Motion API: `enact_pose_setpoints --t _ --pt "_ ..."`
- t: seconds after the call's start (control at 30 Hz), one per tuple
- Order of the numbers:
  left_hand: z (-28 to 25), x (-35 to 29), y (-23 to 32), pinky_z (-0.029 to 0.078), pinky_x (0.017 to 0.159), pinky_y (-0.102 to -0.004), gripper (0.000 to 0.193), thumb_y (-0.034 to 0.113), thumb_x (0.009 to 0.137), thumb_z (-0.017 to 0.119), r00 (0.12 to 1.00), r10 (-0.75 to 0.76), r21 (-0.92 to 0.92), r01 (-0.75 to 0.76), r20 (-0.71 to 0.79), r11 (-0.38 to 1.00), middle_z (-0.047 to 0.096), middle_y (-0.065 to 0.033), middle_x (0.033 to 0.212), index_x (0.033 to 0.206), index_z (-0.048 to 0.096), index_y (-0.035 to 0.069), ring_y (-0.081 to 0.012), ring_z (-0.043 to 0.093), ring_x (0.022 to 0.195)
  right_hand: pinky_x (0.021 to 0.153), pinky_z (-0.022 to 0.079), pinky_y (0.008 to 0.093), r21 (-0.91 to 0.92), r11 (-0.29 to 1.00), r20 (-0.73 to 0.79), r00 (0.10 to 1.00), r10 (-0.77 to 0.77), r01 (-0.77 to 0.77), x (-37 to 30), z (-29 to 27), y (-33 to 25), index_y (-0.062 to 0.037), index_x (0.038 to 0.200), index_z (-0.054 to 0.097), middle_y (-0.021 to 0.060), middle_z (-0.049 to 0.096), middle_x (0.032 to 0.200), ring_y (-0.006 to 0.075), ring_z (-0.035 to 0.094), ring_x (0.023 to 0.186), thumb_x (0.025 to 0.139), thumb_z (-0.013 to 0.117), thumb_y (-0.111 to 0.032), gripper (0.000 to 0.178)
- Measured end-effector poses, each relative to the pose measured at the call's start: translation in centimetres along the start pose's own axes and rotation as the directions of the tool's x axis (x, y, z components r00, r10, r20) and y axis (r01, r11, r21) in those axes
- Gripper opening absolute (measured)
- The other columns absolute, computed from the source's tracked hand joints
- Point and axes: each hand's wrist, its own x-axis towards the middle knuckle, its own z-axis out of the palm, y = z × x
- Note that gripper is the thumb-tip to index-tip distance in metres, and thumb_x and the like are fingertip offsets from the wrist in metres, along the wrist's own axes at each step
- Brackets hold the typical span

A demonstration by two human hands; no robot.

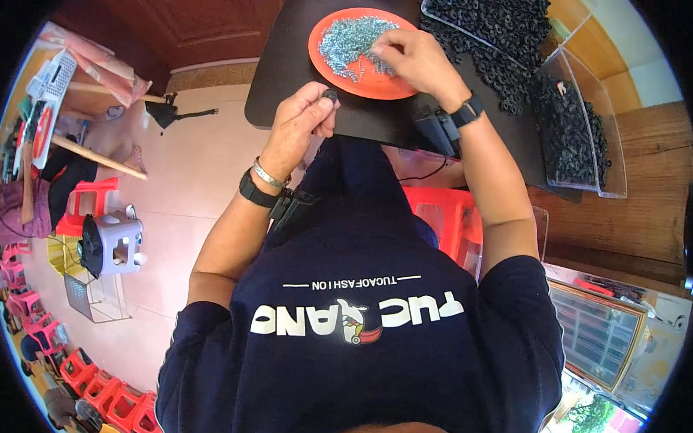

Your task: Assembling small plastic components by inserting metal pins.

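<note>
In the head view, the left hand (298, 114) curls tightly round a small black piece (331, 95) near the dark counter (283, 58)'s near-left corner; the right hand (413, 60) bunches its fingertips over small silvery metal pieces (351, 38) on a round orange-red plate (378, 87), its grip unclear.

head: left fisheye | looks down from head | shirt (432, 380) near, table (283, 77) farther

hands (299, 117): 2 | plate (381, 89): 1 | clear bins (611, 147): 2 | black wristbands (468, 111): 2 | metal bits (351, 39) (heaped, uncountable)
</note>
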Motion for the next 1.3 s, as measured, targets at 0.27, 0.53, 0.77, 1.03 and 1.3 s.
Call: enact_pose_setpoints --t 0.27,0.53,0.77,1.03,1.3 --pt "2.2 0.5 2.2 0.037 0.055 -0.0205 0.024 0.025 0.092 0.051 0.996 0.085 0.213 -0.092 0.040 0.973 0.052 0.0012 0.067 0.094 0.057 0.002 -0.0064 0.046 0.060 0.069 0.043 0.0211 0.612 0.790 0.012 1.000 0.018 -0.021 -3.9 -1.0 -3.4 -0.0025 0.090 0.066 -0.0017 0.062 0.080 0.0050 0.053 0.073 0.090 0.057 -0.017 0.017" --pt "2.8 0.7 1.7 0.040 0.056 -0.0226 0.024 0.022 0.092 0.050 0.968 0.226 0.367 -0.251 0.112 0.896 0.053 -0.0010 0.067 0.094 0.056 -0.001 -0.0077 0.048 0.062 0.066 0.047 0.0240 0.571 0.808 -0.112 0.989 -0.099 0.146 -6.4 0.4 -4.2 -0.0009 0.089 0.066 0.0016 0.064 0.079 0.0063 0.057 0.074 0.086 0.062 -0.012 0.012" --pt "3.2 0.1 2.0 0.040 0.056 -0.0254 0.022 0.020 0.090 0.051 0.977 0.185 0.345 -0.210 0.102 0.915 0.053 -0.0042 0.066 0.096 0.056 0.000 -0.0112 0.049 0.059 0.061 0.049 0.0313 0.231 0.913 -0.307 0.916 -0.259 0.336 -7.5 1.5 -4.5 -0.0046 0.081 0.063 0.0085 0.064 0.076 0.0244 0.063 0.070 0.080 0.061 -0.010 0.006" --pt "1.9 -0.3 0.1 0.036 0.049 -0.0199 0.021 0.021 0.090 0.050 0.991 0.078 0.204 -0.099 0.108 0.974 0.051 0.0008 0.063 0.093 0.057 0.001 -0.0041 0.044 0.054 0.067 0.048 0.0339 -0.464 0.757 -0.025 0.847 -0.531 0.460 -8.4 0.1 -4.6 -0.0075 0.095 0.062 0.0062 0.058 0.079 0.0226 0.059 0.074 0.072 0.064 -0.014 0.023" --pt "1.1 0.0 -0.3 0.035 0.049 -0.0173 0.023 0.025 0.092 0.051 0.997 0.011 0.054 -0.015 0.077 0.998 0.054 0.0011 0.064 0.091 0.056 0.003 -0.0041 0.047 0.055 0.070 0.051 0.0325 -0.348 0.934 -0.223 0.975 0.001 -0.080 -4.1 -6.9 8.1 -0.0045 0.098 0.067 0.0118 0.067 0.087 0.0234 0.065 0.078 0.080 0.064 -0.018 0.023"
